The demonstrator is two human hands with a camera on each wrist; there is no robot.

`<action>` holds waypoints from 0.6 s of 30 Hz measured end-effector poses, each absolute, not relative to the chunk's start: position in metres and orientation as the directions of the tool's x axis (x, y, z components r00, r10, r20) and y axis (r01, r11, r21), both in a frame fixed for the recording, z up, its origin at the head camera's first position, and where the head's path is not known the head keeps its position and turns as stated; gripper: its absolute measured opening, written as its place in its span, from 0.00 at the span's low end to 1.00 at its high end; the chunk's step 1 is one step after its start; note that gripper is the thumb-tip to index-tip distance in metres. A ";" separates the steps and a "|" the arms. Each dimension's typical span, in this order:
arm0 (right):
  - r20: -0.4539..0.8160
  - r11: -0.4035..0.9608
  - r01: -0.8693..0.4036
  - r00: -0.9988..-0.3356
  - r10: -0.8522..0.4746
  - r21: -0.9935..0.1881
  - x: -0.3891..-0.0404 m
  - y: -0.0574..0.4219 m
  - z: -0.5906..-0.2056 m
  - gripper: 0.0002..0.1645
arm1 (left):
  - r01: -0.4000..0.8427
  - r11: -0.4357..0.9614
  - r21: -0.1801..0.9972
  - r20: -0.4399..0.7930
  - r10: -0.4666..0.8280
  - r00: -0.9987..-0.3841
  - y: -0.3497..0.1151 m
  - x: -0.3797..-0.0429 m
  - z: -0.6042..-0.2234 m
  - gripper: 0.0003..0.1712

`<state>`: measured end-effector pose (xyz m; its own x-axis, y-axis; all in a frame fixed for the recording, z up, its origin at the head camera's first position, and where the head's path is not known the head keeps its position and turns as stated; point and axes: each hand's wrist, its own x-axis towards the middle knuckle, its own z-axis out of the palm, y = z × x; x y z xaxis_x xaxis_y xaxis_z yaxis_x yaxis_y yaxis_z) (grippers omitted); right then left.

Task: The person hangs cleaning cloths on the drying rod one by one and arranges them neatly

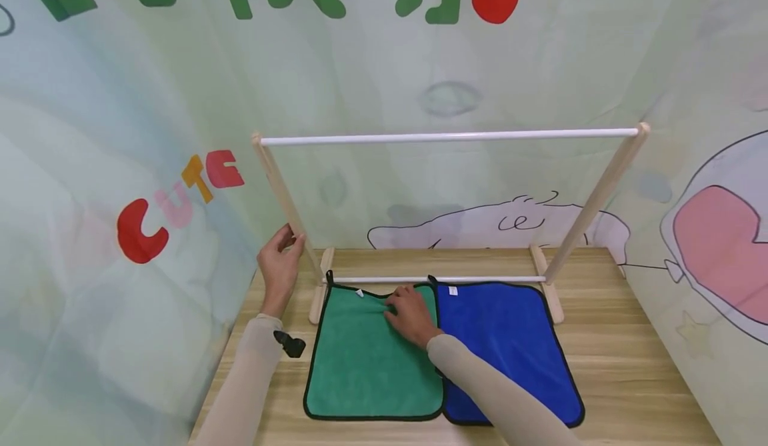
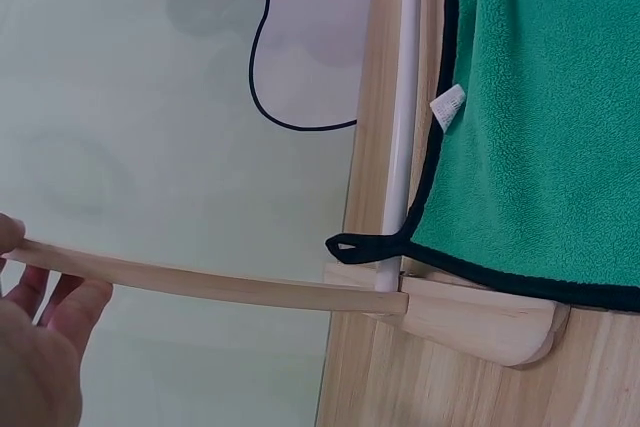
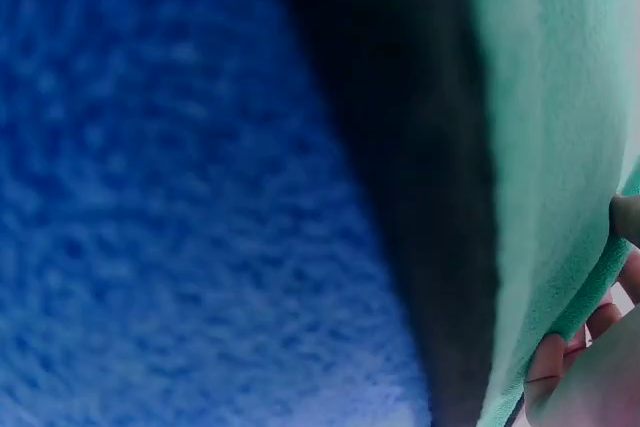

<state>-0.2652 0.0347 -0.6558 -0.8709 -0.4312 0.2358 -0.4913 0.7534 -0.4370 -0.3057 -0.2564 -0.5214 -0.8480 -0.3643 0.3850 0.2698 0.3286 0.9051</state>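
My left hand [image 1: 279, 271] holds the left wooden post [image 1: 279, 189] of a rack partway up, thumb on one side and fingers on the other. In the left wrist view the same post [image 2: 220, 285] runs from that hand down to its foot. My right hand [image 1: 414, 317] pinches a fold of the green towel [image 1: 372, 373] near its top edge. This towel has black trim, a small white tag [image 2: 448, 107] and a black corner loop [image 2: 365, 247] lying over the rack's lower white bar [image 2: 402, 127]. Beside it lies a blue towel [image 1: 510, 346], partly hidden by my right sleeve.
The rack's white top bar [image 1: 450, 137] spans between the left post and the right post [image 1: 597, 203]. Its feet, such as the right foot [image 1: 547, 286], stand on the wood-grain table [image 1: 624, 366]. A printed cloth backdrop [image 1: 180, 86] rises behind and at both sides.
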 end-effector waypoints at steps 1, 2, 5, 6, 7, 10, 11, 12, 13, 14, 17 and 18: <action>0.248 0.751 -0.500 -0.866 -0.434 -0.432 -0.263 0.035 -0.656 0.11 | 0.269 0.324 0.907 0.382 -0.366 -0.848 -0.256 -0.305 -0.522 0.21; 0.259 0.751 -0.508 -0.861 -0.438 -0.422 -0.262 0.035 -0.656 0.10 | 0.267 0.322 0.908 0.380 -0.369 -0.848 -0.256 -0.304 -0.522 0.21; 0.272 0.742 -0.526 -0.851 -0.450 -0.416 -0.258 0.037 -0.655 0.09 | 0.265 0.314 0.912 0.376 -0.376 -0.847 -0.255 -0.303 -0.523 0.21; 0.273 0.739 -0.529 -0.848 -0.453 -0.417 -0.257 0.037 -0.654 0.09 | 0.266 0.312 0.912 0.376 -0.378 -0.846 -0.255 -0.303 -0.523 0.21; 0.273 0.736 -0.532 -0.847 -0.457 -0.419 -0.257 0.038 -0.652 0.09 | 0.267 0.312 0.912 0.377 -0.380 -0.845 -0.254 -0.303 -0.523 0.21; 0.289 0.716 -0.549 -0.836 -0.467 -0.432 -0.257 0.039 -0.642 0.10 | 0.269 0.315 0.910 0.381 -0.382 -0.842 -0.253 -0.304 -0.523 0.21; 0.299 0.707 -0.557 -0.831 -0.470 -0.437 -0.257 0.039 -0.638 0.10 | 0.268 0.315 0.911 0.380 -0.382 -0.842 -0.253 -0.304 -0.522 0.21; 0.310 0.696 -0.566 -0.824 -0.474 -0.441 -0.257 0.039 -0.633 0.10 | 0.268 0.313 0.911 0.379 -0.383 -0.842 -0.253 -0.305 -0.522 0.21; 0.319 0.688 -0.575 -0.818 -0.478 -0.444 -0.258 0.039 -0.629 0.10 | 0.267 0.310 0.912 0.377 -0.383 -0.844 -0.254 -0.305 -0.521 0.21; 0.330 0.679 -0.585 -0.811 -0.483 -0.444 -0.258 0.039 -0.625 0.10 | 0.267 0.305 0.914 0.374 -0.383 -0.844 -0.254 -0.305 -0.521 0.21; 0.345 0.658 -0.608 -0.794 -0.500 -0.445 -0.258 0.039 -0.614 0.09 | 0.268 0.296 0.917 0.371 -0.383 -0.846 -0.255 -0.305 -0.521 0.21; 0.348 0.655 -0.614 -0.789 -0.506 -0.440 -0.258 0.039 -0.611 0.09 | 0.270 0.293 0.917 0.371 -0.382 -0.846 -0.255 -0.305 -0.521 0.21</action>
